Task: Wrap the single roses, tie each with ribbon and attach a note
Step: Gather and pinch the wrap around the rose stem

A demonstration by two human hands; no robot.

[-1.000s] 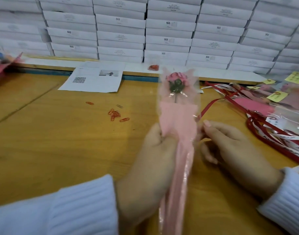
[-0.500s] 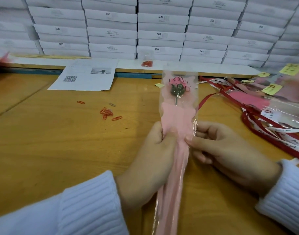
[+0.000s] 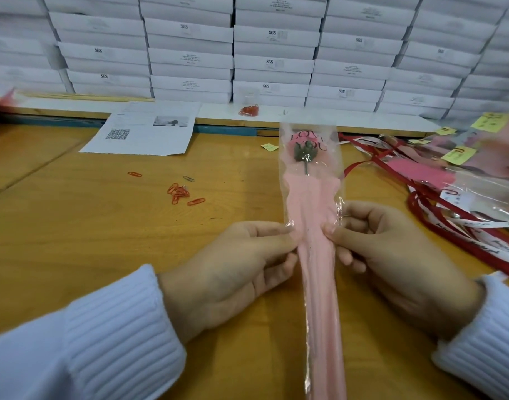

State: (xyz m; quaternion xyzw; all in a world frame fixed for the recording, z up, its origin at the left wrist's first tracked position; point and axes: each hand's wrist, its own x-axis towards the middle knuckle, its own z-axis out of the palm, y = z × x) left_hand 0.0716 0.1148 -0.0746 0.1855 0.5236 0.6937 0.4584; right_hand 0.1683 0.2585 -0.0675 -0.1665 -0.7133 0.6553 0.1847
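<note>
A clear sleeve [image 3: 311, 203] printed "LOVE YOU" lies lengthwise on the wooden table [image 3: 74, 241], holding a pink rose [image 3: 303, 147] and pink paper. The left hand [image 3: 233, 272] pinches its left edge, the right hand [image 3: 391, 264] its right edge, both at the same height. On the back ledge sits a small clear bag [image 3: 249, 106] of red clips. Red ribbons [image 3: 420, 203] crowd the right side, while loose paper clips [image 3: 179, 193] dot the broad wood on the left.

Wooden table [image 3: 74, 226] ran under even light, stacked white cardboard boxes [image 3: 276, 47] walled its far edge, printed sheet [image 3: 143, 131] lay near them.
</note>
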